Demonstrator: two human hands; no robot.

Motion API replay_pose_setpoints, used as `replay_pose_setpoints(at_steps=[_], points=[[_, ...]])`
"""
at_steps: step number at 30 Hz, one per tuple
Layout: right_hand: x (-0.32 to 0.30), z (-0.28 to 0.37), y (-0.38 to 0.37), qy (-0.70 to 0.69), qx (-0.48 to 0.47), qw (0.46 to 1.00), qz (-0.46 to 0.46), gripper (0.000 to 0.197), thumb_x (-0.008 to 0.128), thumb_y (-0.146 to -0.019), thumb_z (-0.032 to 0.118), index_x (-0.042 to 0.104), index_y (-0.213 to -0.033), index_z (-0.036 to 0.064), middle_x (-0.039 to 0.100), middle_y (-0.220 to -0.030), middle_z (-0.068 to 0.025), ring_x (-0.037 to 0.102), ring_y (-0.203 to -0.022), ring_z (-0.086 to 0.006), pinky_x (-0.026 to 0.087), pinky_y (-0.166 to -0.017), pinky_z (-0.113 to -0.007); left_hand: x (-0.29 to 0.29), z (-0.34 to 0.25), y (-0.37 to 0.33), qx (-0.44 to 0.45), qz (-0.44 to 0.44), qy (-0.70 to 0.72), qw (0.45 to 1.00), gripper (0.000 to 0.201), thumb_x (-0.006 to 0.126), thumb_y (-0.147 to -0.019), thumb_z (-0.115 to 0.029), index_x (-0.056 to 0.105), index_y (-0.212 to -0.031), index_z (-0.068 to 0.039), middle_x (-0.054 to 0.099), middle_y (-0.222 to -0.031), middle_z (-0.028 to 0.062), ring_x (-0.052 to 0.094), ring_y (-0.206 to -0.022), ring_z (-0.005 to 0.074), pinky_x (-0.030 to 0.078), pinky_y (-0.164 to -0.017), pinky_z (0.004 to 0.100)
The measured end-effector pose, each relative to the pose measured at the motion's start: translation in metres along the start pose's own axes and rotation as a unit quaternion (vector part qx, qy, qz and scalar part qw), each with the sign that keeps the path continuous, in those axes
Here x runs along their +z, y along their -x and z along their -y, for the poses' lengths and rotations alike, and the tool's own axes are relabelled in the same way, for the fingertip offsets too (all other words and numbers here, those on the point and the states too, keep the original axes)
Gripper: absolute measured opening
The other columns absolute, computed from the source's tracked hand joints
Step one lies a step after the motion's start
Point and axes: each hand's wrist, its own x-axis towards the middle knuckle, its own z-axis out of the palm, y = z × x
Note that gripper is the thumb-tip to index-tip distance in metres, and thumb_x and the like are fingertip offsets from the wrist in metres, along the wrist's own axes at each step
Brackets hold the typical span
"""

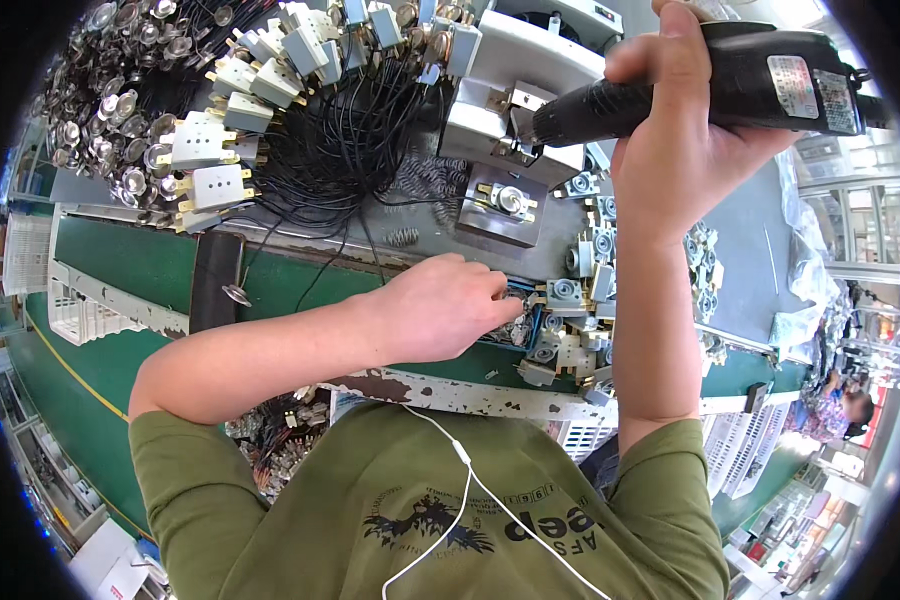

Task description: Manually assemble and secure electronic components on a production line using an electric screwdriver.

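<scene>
Head view, notes taken from my remote station, reading left to right.

Far left: heap of round silver metal discs (pixel 120 60), then white plug blocks (pixel 210 150) with brass prongs, tangled in black wires (pixel 340 140). Green conveyor belt (pixel 140 265) runs beneath, with a chipped white rail (pixel 440 392) at its near edge.

Centre: left hand (pixel 440 310) reaches across the belt, fingers curled and pinching into a cluster of small grey fittings (pixel 565 320). I cannot tell which single piece it has, if any; the fingertips are buried in the pile. Just above sits a grey fixture plate (pixel 505 205) with one brass-and-silver part seated in it, under a white press frame (pixel 515 80).

Right: right hand (pixel 685 140) clenched round a black powered screwdriver (pixel 710 85), its tip aimed into the frame just above the seated part.

Risks as I judge them:
- Driver tip is close to loose wires; a running bit could snag one and drag plug blocks off the bench.
- Left hand works blind in a crowded pile; a jostle could spill fittings over the belt edge.
- White earphone cord (pixel 460 480) hangs loose down the green shirt and could catch on the rail.
- With attention split between the two hands, the driver might slip off the seated part and mar it.
</scene>
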Motion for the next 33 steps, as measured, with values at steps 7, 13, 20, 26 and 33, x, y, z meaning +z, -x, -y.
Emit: replay_pose_setpoints(at_steps=[7,13,20,26,33], points=[[0.003,0.001,0.004,0.01,0.021,1.0,-0.011,0.024,0.068,-0.096,-0.002,0.053,-0.114,-0.0008,0.065,-0.085,-0.01,0.061,-0.057,-0.0146,0.05,-0.053,-0.029,-0.002,0.001,-0.002,-0.002,0.012,0.0,1.0,0.012,0.066,-0.085,-0.011,0.065,-0.096,-0.006,0.06,-0.086,0.0067,0.065,-0.086,0.0253,0.052,-0.077,0.0403],[0.013,-0.001,0.001,0.009,0.043,0.998,-0.036,0.031,0.068,-0.094,-0.005,0.049,-0.118,0.0011,0.066,-0.089,-0.01,0.062,-0.059,-0.013,0.051,-0.052,-0.027,-0.004,0.003,-0.002,0.009,0.018,-0.012,1.0,0.016,0.066,-0.084,-0.011,0.066,-0.099,-0.006,0.062,-0.089,0.0067,0.066,-0.09,0.0244,0.051,-0.079,0.0394],[0.004,-0.004,-0.025,-0.038,0.089,0.987,0.125,0.037,0.075,-0.091,0.001,0.05,-0.118,0.0014,0.07,-0.091,-0.0093,0.063,-0.061,-0.0122,0.052,-0.052,-0.027,-0.022,0.005,-0.004,0.024,-0.049,-0.005,0.998,0.014,0.069,-0.078,-0.007,0.066,-0.091,-0.006,0.065,-0.087,0.0073,0.068,-0.087,0.0261,0.052,-0.078,0.0397],[0.004,-0.03,-0.046,-0.156,0.122,0.965,0.173,0.034,0.074,-0.092,0.006,0.05,-0.116,0.0034,0.071,-0.091,-0.0101,0.064,-0.063,-0.0124,0.052,-0.055,-0.028,-0.035,0.008,-0.005,0.006,-0.079,0.009,0.997,0.012,0.069,-0.083,-0.007,0.069,-0.095,-0.007,0.067,-0.089,0.0074,0.069,-0.088,0.0259,0.051,-0.078,0.0391],[0.008,-0.014,-0.03,-0.103,0.091,0.982,0.126,0.048,0.076,-0.089,0.006,0.046,-0.126,0.0043,0.064,-0.09,-0.0032,0.064,-0.073,-0.0102,0.054,-0.063,-0.027,-0.062,0.012,-0.011,-0.053,-0.134,-0.023,0.989,0.008,0.069,-0.087,-0.007,0.07,-0.095,-0.007,0.068,-0.092,0.0082,0.068,-0.084,0.0268,0.051,-0.076,0.0399]])
